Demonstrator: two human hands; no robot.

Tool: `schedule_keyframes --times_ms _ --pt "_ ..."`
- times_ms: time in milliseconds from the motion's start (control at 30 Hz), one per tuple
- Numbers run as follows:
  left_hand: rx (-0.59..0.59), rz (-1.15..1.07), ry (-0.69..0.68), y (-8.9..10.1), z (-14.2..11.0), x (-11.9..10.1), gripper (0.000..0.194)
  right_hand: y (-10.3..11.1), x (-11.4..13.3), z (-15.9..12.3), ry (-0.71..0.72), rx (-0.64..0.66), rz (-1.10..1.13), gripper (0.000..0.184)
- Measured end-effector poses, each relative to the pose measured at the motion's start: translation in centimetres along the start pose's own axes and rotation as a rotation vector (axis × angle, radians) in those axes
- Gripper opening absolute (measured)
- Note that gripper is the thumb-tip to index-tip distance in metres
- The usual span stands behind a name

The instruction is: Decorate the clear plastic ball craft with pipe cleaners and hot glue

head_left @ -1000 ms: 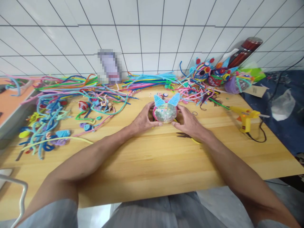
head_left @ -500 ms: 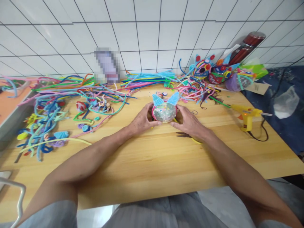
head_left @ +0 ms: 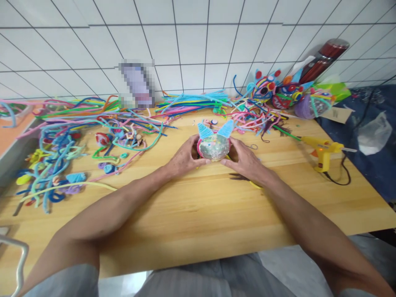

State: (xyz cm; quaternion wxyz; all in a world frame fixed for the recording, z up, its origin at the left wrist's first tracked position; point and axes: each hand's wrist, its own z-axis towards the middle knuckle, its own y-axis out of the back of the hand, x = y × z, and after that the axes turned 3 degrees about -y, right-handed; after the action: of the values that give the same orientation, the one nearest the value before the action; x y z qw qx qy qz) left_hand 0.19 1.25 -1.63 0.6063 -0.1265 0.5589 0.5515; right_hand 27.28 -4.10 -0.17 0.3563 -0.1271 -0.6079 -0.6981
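Observation:
Between my two hands is a clear, rounded plastic ornament (head_left: 214, 147) with a pink rim and two blue pipe-cleaner ears on top. My left hand (head_left: 185, 156) grips its left side, thumb along the bottom edge. On the opposite side my right hand (head_left: 244, 157) holds it in the same way; the fingertips of both hands are hidden behind it. Under my right wrist lies a pair of scissors or pliers (head_left: 239, 177) with dark tips and yellow handles, partly covered. A small wire ring (head_left: 253, 147) rests just beyond my right hand.
A yellow hot glue gun (head_left: 324, 152) lies at the right. Pipe cleaners (head_left: 194, 101) line the wall, and a tangle of them (head_left: 52, 165) covers the left side. Decorated ornaments (head_left: 262, 87) and a red flask (head_left: 324, 60) stand at the back right. A phone (head_left: 137, 84) leans on the wall.
The view has shifted slightly, so the things at the left sit further left. Both hands keep their hold on the eared ornament, with no clear movement.

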Motion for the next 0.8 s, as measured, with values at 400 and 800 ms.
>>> schedule_keyframes --times_ms 400,800 --pt "-0.011 -0.073 -0.025 0.1 -0.1 0.2 0.099 0.7 0.6 -0.5 0.016 -0.071 0.103 0.072" --pt "-0.514 0.145 -0.108 2.2 0.1 -1.3 0.056 4.1 2.7 0.5 -0.083 -0.648 0.332 0.024"
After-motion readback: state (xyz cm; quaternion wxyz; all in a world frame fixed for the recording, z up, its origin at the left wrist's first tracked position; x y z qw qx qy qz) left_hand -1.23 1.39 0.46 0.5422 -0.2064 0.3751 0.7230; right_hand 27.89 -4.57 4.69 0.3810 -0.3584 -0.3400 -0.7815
